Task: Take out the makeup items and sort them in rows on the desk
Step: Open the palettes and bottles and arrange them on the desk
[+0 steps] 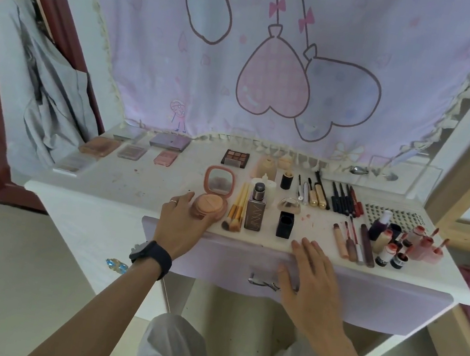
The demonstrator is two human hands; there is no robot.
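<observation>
My left hand (180,224) grips the open pink compact (213,202) at the near edge of the desk (119,189). My right hand (315,273) lies flat, fingers straight, on the drawer front (393,303). Just right of my left hand lie brushes (236,209); pencils (343,199) are lined up beyond my right.

A white desk (139,183) is laid with rows of palettes (132,152), a compact (219,182), brushes (236,209), a bottle (255,210), pencils (345,199) and lip tubes (353,242).

Drawer handle (260,282) (partly) under right hand (316,281)
</observation>
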